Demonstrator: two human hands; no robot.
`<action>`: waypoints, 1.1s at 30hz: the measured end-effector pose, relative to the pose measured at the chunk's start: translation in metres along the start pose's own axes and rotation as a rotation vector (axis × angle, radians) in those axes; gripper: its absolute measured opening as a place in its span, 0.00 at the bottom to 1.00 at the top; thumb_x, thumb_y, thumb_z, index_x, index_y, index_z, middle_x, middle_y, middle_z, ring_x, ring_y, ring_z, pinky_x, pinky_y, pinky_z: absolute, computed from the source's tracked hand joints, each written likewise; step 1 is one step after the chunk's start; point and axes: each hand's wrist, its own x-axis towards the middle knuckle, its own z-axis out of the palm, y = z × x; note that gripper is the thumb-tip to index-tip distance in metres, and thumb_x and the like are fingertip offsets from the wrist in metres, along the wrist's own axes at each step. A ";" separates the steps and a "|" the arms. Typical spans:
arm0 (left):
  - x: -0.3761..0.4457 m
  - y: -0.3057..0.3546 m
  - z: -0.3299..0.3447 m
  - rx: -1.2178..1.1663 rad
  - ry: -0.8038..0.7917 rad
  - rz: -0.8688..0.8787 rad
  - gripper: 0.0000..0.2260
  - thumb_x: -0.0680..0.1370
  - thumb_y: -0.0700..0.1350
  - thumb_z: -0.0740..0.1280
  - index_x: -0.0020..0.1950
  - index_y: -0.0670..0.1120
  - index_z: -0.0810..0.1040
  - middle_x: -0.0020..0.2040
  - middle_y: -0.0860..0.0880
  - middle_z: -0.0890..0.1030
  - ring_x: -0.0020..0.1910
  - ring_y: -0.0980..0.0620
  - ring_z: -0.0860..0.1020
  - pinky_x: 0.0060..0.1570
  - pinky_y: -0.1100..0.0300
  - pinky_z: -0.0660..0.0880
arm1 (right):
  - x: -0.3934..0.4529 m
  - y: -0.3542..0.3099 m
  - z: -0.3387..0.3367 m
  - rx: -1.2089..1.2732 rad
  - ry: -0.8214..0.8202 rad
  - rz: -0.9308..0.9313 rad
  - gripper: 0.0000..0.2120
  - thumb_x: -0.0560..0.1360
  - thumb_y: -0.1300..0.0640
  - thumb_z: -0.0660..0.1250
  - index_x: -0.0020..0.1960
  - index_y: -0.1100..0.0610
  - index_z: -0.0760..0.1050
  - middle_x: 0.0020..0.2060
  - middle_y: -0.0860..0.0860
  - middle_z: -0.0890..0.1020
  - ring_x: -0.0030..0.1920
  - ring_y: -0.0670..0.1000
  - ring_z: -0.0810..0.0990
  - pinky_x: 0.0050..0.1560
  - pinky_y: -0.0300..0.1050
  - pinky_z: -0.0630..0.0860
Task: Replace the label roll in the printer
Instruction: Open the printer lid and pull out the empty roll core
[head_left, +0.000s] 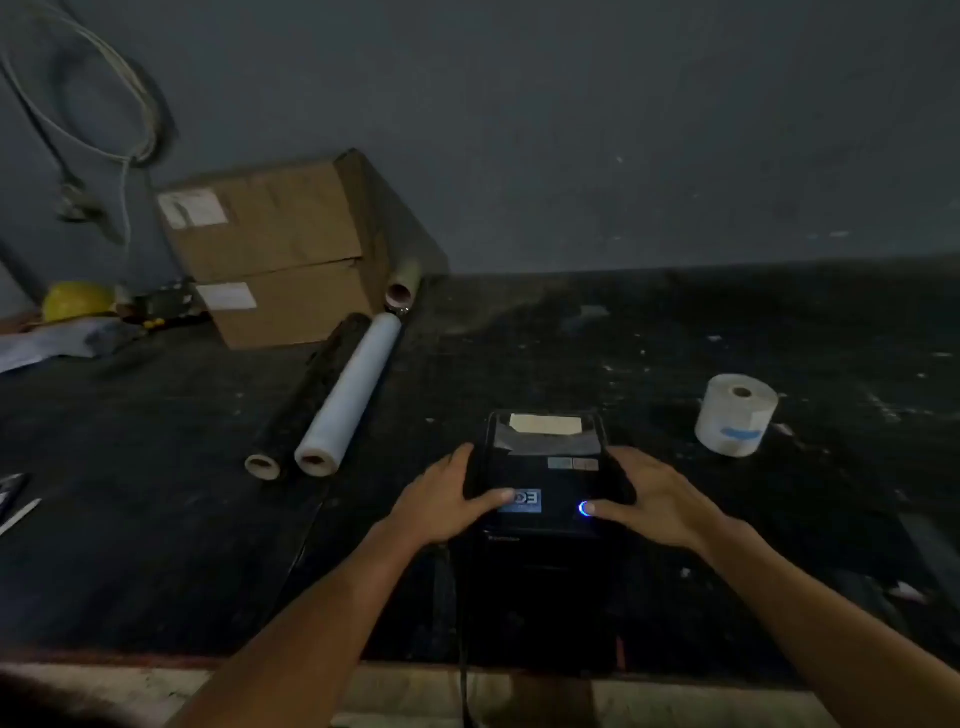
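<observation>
1. Head view: a black label printer (543, 499) stands on the dark counter (156, 519) near its front edge, straight ahead of the person, its lid closed.
2. The left hand (447, 499) grips the printer's left side, fingers curled down the flank and the thumb lying across the top toward a blue sticker (522, 501).
3. The right hand (657, 501) grips the right side the same way, thumb tip touching a glowing blue ring button (584, 508).
4. The blue sticker carries large pale characters that are partly covered by the thumb; they are too blurred to read with confidence.
5. Small pale lettering sits on the printer's front just below the top edge; it is too small to read.
6. A pale strip of label paper (545, 423) shows at the far end of the printer's top.
7. A white label roll (735, 415) stands on end on the counter to the right of the printer, well apart from it, with a blue mark on its wrap.
8. To the left lie a white roll (349, 395) and a dark roll (306, 395) side by side.
9. Behind them two cardboard boxes (270, 249) are stacked, each with a white shipping label whose print cannot be read.
10. A yellow hard hat (78, 300) rests at far left, and cables (104, 104) hang on the wall.
</observation>
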 end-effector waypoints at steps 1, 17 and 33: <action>-0.006 -0.003 0.007 -0.058 -0.035 -0.009 0.42 0.69 0.71 0.62 0.75 0.51 0.54 0.74 0.46 0.66 0.69 0.47 0.69 0.66 0.51 0.69 | -0.004 0.003 0.007 0.030 -0.019 0.006 0.45 0.66 0.35 0.68 0.75 0.51 0.54 0.74 0.52 0.61 0.72 0.52 0.62 0.70 0.50 0.61; -0.131 -0.047 0.171 -0.326 -0.303 -0.279 0.49 0.66 0.65 0.72 0.76 0.59 0.43 0.71 0.54 0.70 0.67 0.56 0.71 0.69 0.57 0.67 | -0.074 0.084 0.174 0.256 -0.554 0.103 0.60 0.61 0.39 0.75 0.75 0.49 0.35 0.76 0.54 0.56 0.74 0.56 0.59 0.73 0.55 0.58; -0.188 -0.077 0.198 -0.364 -0.406 -0.283 0.57 0.61 0.73 0.67 0.74 0.59 0.31 0.74 0.49 0.67 0.69 0.51 0.70 0.71 0.49 0.65 | -0.139 0.058 0.197 0.131 -0.631 0.257 0.58 0.64 0.38 0.72 0.73 0.47 0.31 0.74 0.58 0.61 0.69 0.58 0.69 0.70 0.56 0.64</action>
